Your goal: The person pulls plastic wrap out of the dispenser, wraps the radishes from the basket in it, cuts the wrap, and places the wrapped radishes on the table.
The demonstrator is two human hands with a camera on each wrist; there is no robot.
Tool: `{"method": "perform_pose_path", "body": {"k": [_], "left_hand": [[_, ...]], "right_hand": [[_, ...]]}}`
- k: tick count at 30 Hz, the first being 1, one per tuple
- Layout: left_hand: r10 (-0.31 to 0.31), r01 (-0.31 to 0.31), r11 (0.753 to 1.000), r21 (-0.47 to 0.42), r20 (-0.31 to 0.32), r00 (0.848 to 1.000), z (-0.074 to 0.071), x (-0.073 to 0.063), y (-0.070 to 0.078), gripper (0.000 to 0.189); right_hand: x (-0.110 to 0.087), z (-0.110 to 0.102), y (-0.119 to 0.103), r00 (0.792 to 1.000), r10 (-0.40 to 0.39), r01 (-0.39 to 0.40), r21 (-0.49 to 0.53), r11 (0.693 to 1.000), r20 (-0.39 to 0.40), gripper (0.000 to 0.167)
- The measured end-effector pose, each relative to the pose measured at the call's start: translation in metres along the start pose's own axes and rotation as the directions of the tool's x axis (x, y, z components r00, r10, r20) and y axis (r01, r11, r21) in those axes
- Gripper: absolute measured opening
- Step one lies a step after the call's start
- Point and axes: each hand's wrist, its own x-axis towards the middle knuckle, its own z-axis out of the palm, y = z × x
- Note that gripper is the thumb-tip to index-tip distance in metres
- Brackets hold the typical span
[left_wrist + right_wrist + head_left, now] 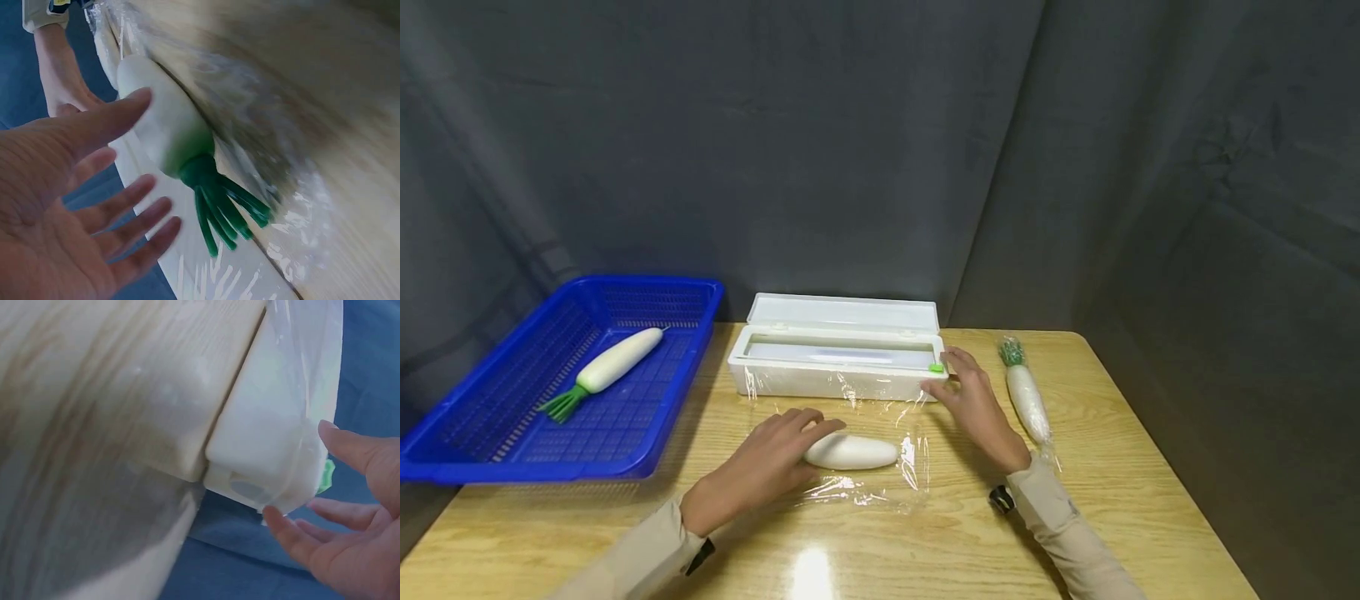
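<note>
A white radish [852, 452] with green stalks [215, 200] lies on a sheet of clear plastic wrap [880, 492] on the table. Over its stalk end is my left hand [775, 457], thumb and fingers spread apart in the left wrist view and not curled round the radish. Behind stands a white wrap dispenser box [835, 383], lid raised, with film hanging over its front. My right hand [973, 404] is at the box's right end, near the green slider [936, 367]. Its fingers look loosely extended in the right wrist view; whether the fingertips touch the box is hard to tell.
At left a blue plastic basket [662, 433] contains another radish [621, 360] with green stalks. A radish in plastic wrap [1028, 404] lies near the table's right edge. Dark grey curtains [850, 167] hang behind the wooden table [970, 542].
</note>
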Motion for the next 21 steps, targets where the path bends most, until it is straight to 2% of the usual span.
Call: {"method": "perform_pose_path", "body": {"k": [2, 5, 7, 9, 11, 12, 14, 17, 19, 21], "left_hand": [[0.010, -0.009, 1.000, 0.016, -0.059, 0.998, 0.000, -0.003, -0.002, 0.066], [0.057, -0.054, 0.998, 0.029, -0.137, 0.989, -0.001, -0.006, -0.007, 0.061], [0.090, -0.087, 0.996, 0.023, -0.166, 0.982, -0.003, -0.007, -0.013, 0.056], [0.115, -0.115, 0.993, 0.009, -0.167, 0.979, -0.004, -0.008, -0.018, 0.052], [0.134, -0.139, 0.990, -0.021, -0.156, 0.979, -0.005, -0.010, -0.022, 0.045], [0.144, -0.152, 0.988, -0.042, -0.149, 0.978, -0.006, -0.011, -0.025, 0.040], [0.174, -0.185, 0.979, -0.087, -0.123, 0.977, -0.006, -0.014, -0.028, 0.032], [0.203, -0.210, 0.961, -0.180, -0.058, 0.977, -0.009, -0.018, -0.032, 0.024], [0.189, -0.181, 0.954, -0.237, 0.012, 0.982, -0.012, -0.020, -0.033, 0.023], [0.150, -0.119, 0.951, -0.287, 0.090, 0.985, -0.015, -0.022, -0.033, 0.024]], "right_hand": [[-0.001, 0.000, -0.005, 1.000, -0.019, 0.018, -0.042, 0.999, -0.020, 0.067], [-0.002, 0.001, -0.010, 0.988, -0.115, 0.107, -0.086, 0.991, -0.099, 0.063], [-0.002, 0.003, -0.013, 0.964, -0.209, 0.195, -0.097, 0.976, -0.164, 0.055], [-0.002, 0.005, -0.015, 0.932, -0.296, 0.280, -0.103, 0.954, -0.208, 0.046], [-0.003, 0.006, -0.018, 0.911, -0.358, 0.346, -0.093, 0.934, -0.204, 0.037], [-0.004, 0.006, -0.020, 0.907, -0.383, 0.373, -0.087, 0.924, -0.178, 0.034], [-0.007, 0.003, -0.026, 0.914, -0.399, 0.395, -0.059, 0.917, -0.078, 0.029], [-0.013, -0.005, -0.038, 0.915, -0.374, 0.380, -0.014, 0.925, 0.150, 0.025], [-0.016, -0.010, -0.047, 0.895, -0.324, 0.339, 0.006, 0.941, 0.306, 0.026], [-0.018, -0.014, -0.053, 0.854, -0.283, 0.306, 0.017, 0.952, 0.437, 0.028]]}}
